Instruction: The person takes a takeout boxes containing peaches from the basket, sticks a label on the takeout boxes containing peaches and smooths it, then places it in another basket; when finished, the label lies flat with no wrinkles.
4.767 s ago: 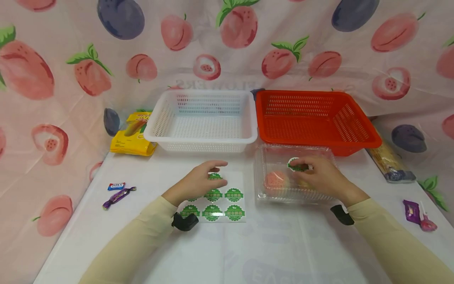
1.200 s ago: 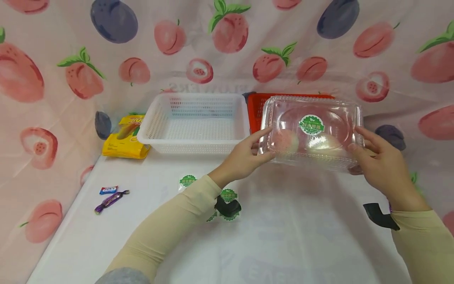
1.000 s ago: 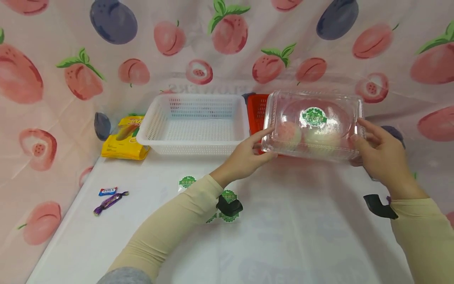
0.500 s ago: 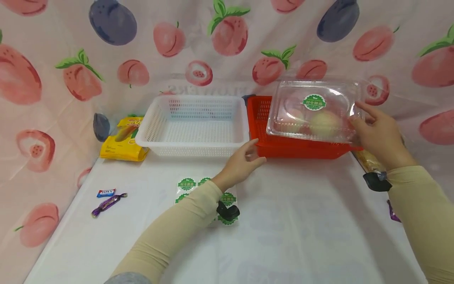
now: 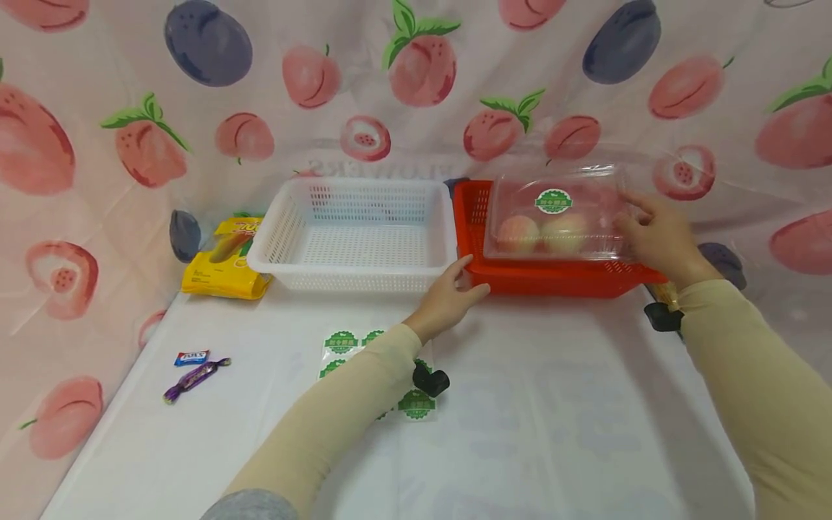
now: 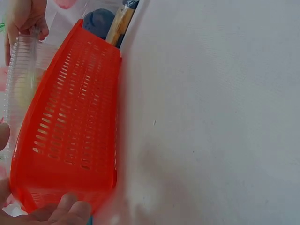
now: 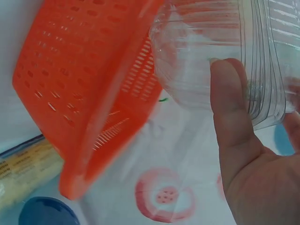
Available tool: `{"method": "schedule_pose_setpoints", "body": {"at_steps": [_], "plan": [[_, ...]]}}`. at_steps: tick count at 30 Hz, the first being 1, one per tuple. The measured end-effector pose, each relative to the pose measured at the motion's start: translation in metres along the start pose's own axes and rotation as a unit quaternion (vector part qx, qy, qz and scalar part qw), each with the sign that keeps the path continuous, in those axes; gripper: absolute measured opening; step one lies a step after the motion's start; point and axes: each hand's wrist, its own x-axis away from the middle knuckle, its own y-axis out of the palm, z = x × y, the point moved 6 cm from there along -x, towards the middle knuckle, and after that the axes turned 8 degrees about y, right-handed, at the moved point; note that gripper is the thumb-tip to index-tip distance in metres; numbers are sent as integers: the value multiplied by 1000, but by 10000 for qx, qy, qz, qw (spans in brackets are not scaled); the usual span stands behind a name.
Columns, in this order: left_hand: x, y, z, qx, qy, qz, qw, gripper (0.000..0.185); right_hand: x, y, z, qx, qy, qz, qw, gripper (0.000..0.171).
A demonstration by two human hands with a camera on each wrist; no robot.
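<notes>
My right hand (image 5: 663, 235) grips the right end of a clear plastic clamshell box (image 5: 599, 220). Inside it sit two round pinkish-yellow fruits (image 5: 564, 232), and a green and white round sticker (image 5: 553, 201) is on its lid. The box is tilted over the red basket (image 5: 546, 280), overlapping its opening. In the right wrist view, the thumb (image 7: 229, 98) presses the ribbed side of the box, beyond the basket's rim. My left hand (image 5: 445, 296) is at the basket's front left corner, fingers loosely spread and holding nothing; the left wrist view shows its fingertips (image 6: 65, 206) right at the end wall.
A white basket (image 5: 354, 278) stands left of the red one. A yellow snack bag (image 5: 224, 267) lies beside it. On the table are a sheet of green stickers (image 5: 416, 404), partly under the left forearm, and two wrapped candies (image 5: 197, 377). A long packet (image 6: 121, 23) lies right of the red basket.
The sticker went from my right fingers onto the lid. Both hands lifted the box over the red basket; the left then let go and dropped to the basket's corner. The right has since shifted the box left.
</notes>
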Motion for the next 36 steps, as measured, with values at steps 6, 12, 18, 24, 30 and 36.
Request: {"method": "schedule_pose_setpoints", "body": {"at_steps": [6, 12, 18, 24, 30, 36], "plan": [[-7, 0, -2, 313, 53, 121, 9994, 69, -15, 14, 10, 49, 14, -365, 9993, 69], [-9, 4, -5, 392, -70, 126, 9991, 67, -23, 28, 23, -178, 246, -827, 9961, 72], [-8, 4, -6, 225, -70, 211, 9995, 66, -31, 34, 30, -95, 341, -908, 9952, 82], [-7, 3, -7, 199, -113, 221, 9995, 66, -36, 38, 36, 12, 611, -1036, 9927, 96], [-6, 2, -5, 130, -133, 226, 9996, 66, -38, 41, 40, 287, 580, -1183, 9909, 104], [-5, 2, -4, 39, -160, 217, 9996, 67, -38, 45, 46, 562, 698, -1226, 9884, 99]]}}
